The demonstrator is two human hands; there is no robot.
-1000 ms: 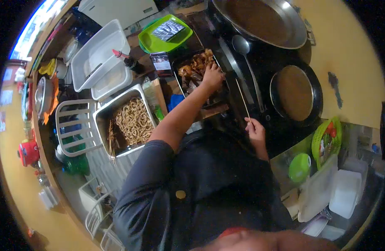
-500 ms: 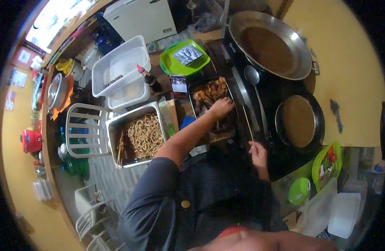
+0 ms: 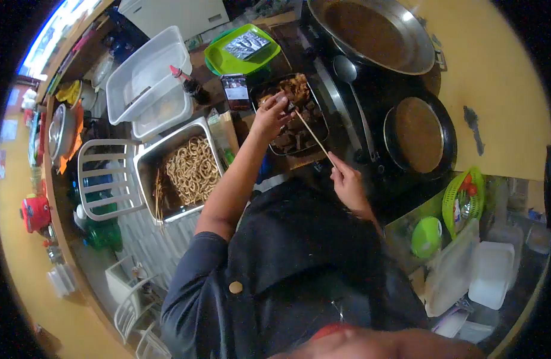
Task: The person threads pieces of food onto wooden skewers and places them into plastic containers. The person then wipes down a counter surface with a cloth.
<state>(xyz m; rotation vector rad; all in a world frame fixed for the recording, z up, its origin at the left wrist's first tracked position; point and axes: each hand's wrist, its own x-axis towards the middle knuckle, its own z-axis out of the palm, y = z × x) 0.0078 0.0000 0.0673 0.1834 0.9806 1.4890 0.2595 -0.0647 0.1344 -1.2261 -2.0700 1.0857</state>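
Note:
My right hand [image 3: 348,182] grips the lower end of a thin wooden skewer [image 3: 312,133], which slants up to the left over a dark rectangular tray [image 3: 327,122]. My left hand [image 3: 271,116] is over the tray with its fingers bent at the skewer's tip, around what looks like a small dark piece of food, partly hidden by the fingers. Dark brown chunks [image 3: 285,142] fill the near part of the tray. Glossy orange-brown pieces [image 3: 296,88] lie in its far part.
On the right are a wide metal pan [image 3: 371,33] of brown liquid, a smaller black pan [image 3: 416,134] and a long spoon [image 3: 360,107]. Left stand a steel tray [image 3: 141,170] of coiled skewered food, clear plastic tubs [image 3: 145,78], a sauce bottle [image 3: 195,91] and a green tray [image 3: 260,52].
My left hand has moved from the tray's near right side up to the skewer's tip. The skewer has swung leftward over the tray with my right hand. The whole view has shifted.

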